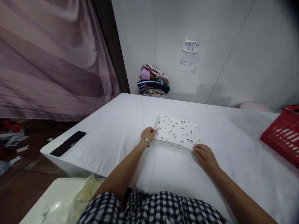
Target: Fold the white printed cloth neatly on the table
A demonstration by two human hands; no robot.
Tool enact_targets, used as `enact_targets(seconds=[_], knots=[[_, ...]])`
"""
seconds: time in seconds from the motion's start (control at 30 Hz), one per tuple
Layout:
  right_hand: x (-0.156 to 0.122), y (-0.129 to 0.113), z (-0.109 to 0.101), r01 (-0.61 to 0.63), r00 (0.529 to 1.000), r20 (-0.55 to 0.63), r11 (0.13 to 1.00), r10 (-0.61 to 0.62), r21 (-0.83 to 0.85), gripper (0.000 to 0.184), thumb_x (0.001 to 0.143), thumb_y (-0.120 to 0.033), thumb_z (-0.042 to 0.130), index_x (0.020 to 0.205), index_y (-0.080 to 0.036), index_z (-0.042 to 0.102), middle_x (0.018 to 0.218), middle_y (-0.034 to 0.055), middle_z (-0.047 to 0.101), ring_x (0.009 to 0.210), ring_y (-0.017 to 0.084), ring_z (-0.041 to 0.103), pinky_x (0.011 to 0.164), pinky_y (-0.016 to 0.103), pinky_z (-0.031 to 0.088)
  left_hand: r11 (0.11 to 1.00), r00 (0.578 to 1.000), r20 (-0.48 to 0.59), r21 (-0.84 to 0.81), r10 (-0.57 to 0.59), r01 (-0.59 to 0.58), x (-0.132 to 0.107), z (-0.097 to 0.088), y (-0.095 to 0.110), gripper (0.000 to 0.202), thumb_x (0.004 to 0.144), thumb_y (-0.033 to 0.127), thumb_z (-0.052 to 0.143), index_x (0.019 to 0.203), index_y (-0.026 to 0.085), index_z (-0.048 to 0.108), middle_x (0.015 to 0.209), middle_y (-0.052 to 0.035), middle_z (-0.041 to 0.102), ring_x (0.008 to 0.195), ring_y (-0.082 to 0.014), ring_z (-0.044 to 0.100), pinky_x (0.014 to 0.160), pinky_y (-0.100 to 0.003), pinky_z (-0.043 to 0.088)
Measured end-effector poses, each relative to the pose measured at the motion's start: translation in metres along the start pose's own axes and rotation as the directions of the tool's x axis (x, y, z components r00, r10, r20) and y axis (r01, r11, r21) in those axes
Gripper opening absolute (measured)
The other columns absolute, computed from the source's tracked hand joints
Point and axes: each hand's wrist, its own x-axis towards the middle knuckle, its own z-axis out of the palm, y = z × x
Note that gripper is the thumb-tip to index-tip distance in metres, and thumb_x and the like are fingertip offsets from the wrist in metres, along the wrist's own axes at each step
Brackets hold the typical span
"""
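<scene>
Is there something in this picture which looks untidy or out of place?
Yes: a few white scraps lie loose on the floor, left of the white-covered table, like litter. The folded printed cloth looks neat.

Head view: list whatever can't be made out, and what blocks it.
Folded cloth: head view; inner layers and underside hidden by its patterned top.
Red basket: head view; far right part cut off by the right edge.
Pinkish curtain: head view; cut off by the top and left edges.
Upper wall note: head view; writing too small and blurred.
</scene>
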Motion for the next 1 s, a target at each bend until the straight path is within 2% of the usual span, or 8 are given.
enact_targets(seconds=[0.2, 0.53, 0.63, 0.73, 0.8, 0.9, 0.93, 1.0], knots=[[-0.001, -0.003, 0.001, -0.005, 1.0, -0.022, 1.0, 0.005, 0.014, 0.019, 0.087, -0.024, 0.05, 0.099, -0.024, 0.063, 0.1, 0.008, 0.062, 0.094, 0.023, 0.057, 0.078, 0.042, 0.049, 0.998, 1.0, -0.014, 0.064, -0.023, 0.023, 0.024, 0.018, 0.018, 0.025, 0.081, 0.045, 0.05, 0.077, 0.02, 0.055, 0.085, -0.0057, 0.067, 0.078, -0.0192, 0.061, 0.065, -0.029, 0.041], [-0.001, -0.004, -0.001, -0.011, 1.0, 0.029, 1.0, 0.012, -0.026, 0.021, 0.089, -0.022, 0.046, 0.103, -0.023, 0.061, 0.103, 0.0084, 0.062, 0.095, 0.022, 0.056, 0.08, 0.042, 0.047, 0.983, 1.0, 0.018, 0.182, -0.011, 0.008, 0.028, 0.022, 0.01, 0.022, 0.088, 0.036, 0.039, 0.081, 0.021, 0.054, 0.086, -0.0084, 0.066, 0.082, -0.0211, 0.062, 0.068, -0.032, 0.043], [-0.003, -0.004, -0.002, 0.015, 0.998, 0.062, 0.997, -0.01, -0.078, 0.025, 0.089, -0.021, 0.044, 0.109, -0.021, 0.058, 0.107, 0.0098, 0.061, 0.099, 0.023, 0.055, 0.082, 0.043, 0.046, 0.971, 0.986, -0.078, 0.204, 0.146, -0.127, 0.023, 0.022, 0.011, 0.017, 0.087, 0.026, 0.042, 0.094, 0.02, 0.055, 0.101, -0.0103, 0.063, 0.092, -0.0222, 0.059, 0.073, -0.033, 0.044], [-0.007, -0.002, -0.003, 0.017, 0.998, 0.058, 0.989, -0.008, -0.15, 0.027, 0.088, -0.018, 0.044, 0.112, -0.02, 0.056, 0.111, 0.0107, 0.059, 0.104, 0.024, 0.053, 0.085, 0.043, 0.045, 0.86, 0.866, -0.128, 0.256, 0.483, -0.442, 0.01, 0.025, 0.009, 0.025, 0.084, 0.021, 0.045, 0.107, 0.018, 0.055, 0.113, -0.0119, 0.058, 0.105, -0.0244, 0.053, 0.085, -0.038, 0.042], [-0.008, 0.001, -0.004, 0.012, 0.998, 0.056, 0.983, -0.002, -0.184, 0.028, 0.087, -0.016, 0.044, 0.112, -0.019, 0.056, 0.112, 0.0114, 0.058, 0.106, 0.024, 0.051, 0.086, 0.043, 0.044, 0.737, 0.752, -0.049, 0.247, 0.658, -0.629, -0.002, 0.025, 0.004, 0.028, 0.085, 0.028, 0.046, 0.111, 0.019, 0.054, 0.115, -0.0108, 0.058, 0.109, -0.0242, 0.051, 0.091, -0.04, 0.04], [-0.008, 0.003, -0.006, 0.028, 0.996, 0.089, 0.978, -0.01, -0.205, 0.03, 0.086, -0.015, 0.045, 0.114, -0.018, 0.055, 0.113, 0.0116, 0.057, 0.106, 0.024, 0.05, 0.085, 0.041, 0.045, 0.566, 0.591, 0.137, 0.187, 0.795, -0.803, -0.016, 0.022, -0.009, 0.039, 0.083, 0.04, 0.051, 0.117, 0.02, 0.052, 0.12, -0.0089, 0.056, 0.113, -0.0231, 0.049, 0.097, -0.041, 0.037], [-0.007, 0.003, -0.006, 0.037, 0.995, 0.103, 0.977, -0.015, -0.212, 0.031, 0.086, -0.014, 0.045, 0.115, -0.018, 0.054, 0.113, 0.0114, 0.057, 0.105, 0.024, 0.05, 0.084, 0.04, 0.045, 0.531, 0.558, 0.174, 0.179, 0.811, -0.828, -0.018, 0.021, -0.014, 0.041, 0.082, 0.04, 0.053, 0.118, 0.021, 0.051, 0.121, -0.0088, 0.055, 0.114, -0.023, 0.048, 0.098, -0.041, 0.036], [-0.005, 0.003, -0.005, 0.054, 0.991, 0.129, 0.972, -0.024, -0.23, 0.032, 0.086, -0.013, 0.044, 0.116, -0.019, 0.054, 0.113, 0.011, 0.058, 0.105, 0.024, 0.051, 0.083, 0.04, 0.045, 0.517, 0.551, 0.187, 0.202, 0.813, -0.832, -0.017, 0.017, -0.022, 0.04, 0.082, 0.036, 0.054, 0.119, 0.021, 0.051, 0.122, -0.0092, 0.055, 0.115, -0.0233, 0.047, 0.097, -0.041, 0.036]])
